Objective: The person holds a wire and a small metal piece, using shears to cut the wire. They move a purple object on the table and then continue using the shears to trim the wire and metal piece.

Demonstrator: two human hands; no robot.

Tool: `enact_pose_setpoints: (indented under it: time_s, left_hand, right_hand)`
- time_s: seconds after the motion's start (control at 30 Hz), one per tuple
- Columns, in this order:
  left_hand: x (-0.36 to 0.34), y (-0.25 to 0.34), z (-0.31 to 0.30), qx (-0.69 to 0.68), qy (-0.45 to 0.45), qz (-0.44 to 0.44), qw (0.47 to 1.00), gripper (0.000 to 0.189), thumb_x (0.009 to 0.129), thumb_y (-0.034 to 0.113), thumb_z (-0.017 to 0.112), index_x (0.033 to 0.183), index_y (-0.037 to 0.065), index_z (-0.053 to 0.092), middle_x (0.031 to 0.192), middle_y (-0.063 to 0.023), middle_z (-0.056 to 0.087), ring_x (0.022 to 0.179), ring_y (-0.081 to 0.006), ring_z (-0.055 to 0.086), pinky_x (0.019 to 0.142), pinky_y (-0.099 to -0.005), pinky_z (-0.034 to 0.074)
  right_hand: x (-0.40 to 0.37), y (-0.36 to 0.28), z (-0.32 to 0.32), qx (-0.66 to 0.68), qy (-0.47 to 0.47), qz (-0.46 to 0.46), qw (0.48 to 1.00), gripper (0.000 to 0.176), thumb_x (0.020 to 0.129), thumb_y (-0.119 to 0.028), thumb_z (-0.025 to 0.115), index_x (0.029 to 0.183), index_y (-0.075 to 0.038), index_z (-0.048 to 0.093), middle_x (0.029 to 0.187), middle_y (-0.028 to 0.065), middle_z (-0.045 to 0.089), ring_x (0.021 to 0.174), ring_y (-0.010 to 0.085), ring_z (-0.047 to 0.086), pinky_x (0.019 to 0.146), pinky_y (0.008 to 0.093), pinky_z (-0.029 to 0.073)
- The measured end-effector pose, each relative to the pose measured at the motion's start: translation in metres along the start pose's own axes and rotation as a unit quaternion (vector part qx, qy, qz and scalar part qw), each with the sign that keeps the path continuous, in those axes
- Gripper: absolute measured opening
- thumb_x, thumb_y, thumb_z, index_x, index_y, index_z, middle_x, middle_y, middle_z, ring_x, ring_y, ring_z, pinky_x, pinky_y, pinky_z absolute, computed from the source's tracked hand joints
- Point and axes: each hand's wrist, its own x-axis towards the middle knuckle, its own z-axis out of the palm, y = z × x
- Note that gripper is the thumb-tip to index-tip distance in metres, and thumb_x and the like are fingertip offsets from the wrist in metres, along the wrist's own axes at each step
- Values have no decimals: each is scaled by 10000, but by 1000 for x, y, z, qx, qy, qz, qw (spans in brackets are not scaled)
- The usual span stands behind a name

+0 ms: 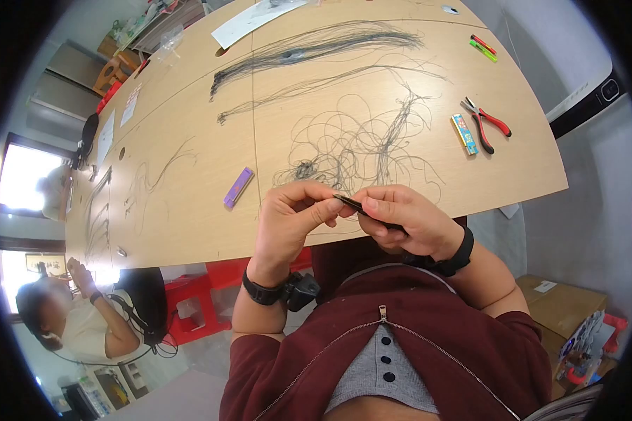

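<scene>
My right hand [413,219] is wrapped round a slim, dark, pointed tool [354,204], perhaps tweezers; most of its length is hidden in the palm. The tool's tip meets the fingertips of my left hand [295,214], which are pinched together. Whatever lies in that pinch is too small to make out. Both hands are just over the table's near edge. Right behind them a loose tangle of thin dark cords [337,151] spreads over the wooden table [182,231]. A purple box [239,187] lies left of my left hand.
Red-handled pliers [486,126] and a blue and yellow box [464,134] lie to the right. Farther back are a long bundle of dark cords [316,52], a thinner bundle [295,89], and red and green items [483,48]. Another person [84,316] sits at the left.
</scene>
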Motion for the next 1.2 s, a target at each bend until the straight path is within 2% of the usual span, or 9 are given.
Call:
enact_pose_setpoints:
  time_s: [0.2, 0.4, 0.5, 0.57, 0.9, 1.0, 1.07, 1.13, 1.2]
  left_hand:
    - [1, 0, 0, 2, 13, 18, 1000, 90, 792, 32, 629, 856, -30, 617, 778, -101, 648, 685, -110, 587, 596, -212, 466]
    - [2, 0, 1, 26, 62, 46, 997, 122, 779, 24, 643, 884, -33, 615, 746, -65, 622, 655, -98, 565, 598, -208, 464]
    - [3, 1, 1, 28, 72, 57, 995, 132, 775, 23, 648, 890, -32, 612, 749, -53, 610, 654, -97, 565, 599, -208, 466]
    - [4, 1, 1, 26, 78, 60, 995, 135, 775, 24, 649, 892, -31, 609, 760, -52, 609, 656, -97, 566, 603, -207, 468]
    - [3, 0, 4, 35, 31, 38, 998, 94, 787, 36, 639, 851, -15, 592, 754, -37, 598, 650, -77, 544, 597, -195, 448]
    - [-1, 3, 4, 44, 2, 15, 999, 83, 789, 36, 635, 840, -10, 589, 741, -27, 587, 651, -70, 536, 595, -190, 440]
    - [-5, 5, 6, 25, -16, -6, 1000, 73, 790, 31, 632, 832, -8, 586, 733, -21, 581, 656, -68, 536, 597, -187, 438]
    - [-3, 3, 6, 33, 15, 28, 999, 74, 791, 29, 630, 837, -8, 585, 744, -23, 583, 659, -70, 538, 596, -189, 440]
    - [-3, 0, 6, 33, 42, 50, 997, 79, 791, 26, 630, 846, -8, 583, 755, -25, 585, 664, -73, 541, 598, -191, 444]
  right_hand:
    - [5, 2, -2, -23, 4, -19, 1000, 201, 910, -246, 488, 909, -47, 519, 602, -47, 392, 470, 19, 298, 396, 164, 214]
    - [8, 7, -7, 4, 29, -52, 998, 259, 918, -252, 467, 998, -14, 527, 601, -50, 362, 487, 23, 287, 409, 158, 223]
    - [9, 8, -10, 25, -1, -40, 999, 290, 922, -259, 455, 1035, -1, 523, 605, -50, 362, 490, 24, 287, 411, 157, 223]
    - [8, 6, -9, -8, 11, -35, 999, 288, 923, -261, 454, 1030, -3, 524, 605, -49, 361, 492, 24, 287, 415, 158, 223]
    - [7, 9, -3, -105, 71, -99, 987, 250, 920, -237, 466, 1012, -12, 523, 606, -59, 367, 495, 24, 299, 423, 164, 227]
    - [6, 5, -2, -149, 127, -119, 973, 252, 920, -237, 468, 1020, -12, 518, 604, -62, 372, 485, 19, 300, 421, 167, 231]
    - [6, -2, -6, -99, 150, -150, 972, 252, 920, -235, 467, 1026, -11, 515, 601, -64, 370, 478, 17, 297, 420, 167, 235]
    - [6, -5, -11, -69, 154, -185, 968, 262, 921, -225, 467, 1055, -4, 506, 608, -68, 368, 479, 13, 289, 421, 166, 233]
    - [2, -5, -9, -99, 122, -159, 975, 265, 915, -199, 480, 1083, 4, 497, 664, -56, 429, 532, 12, 352, 462, 159, 287]
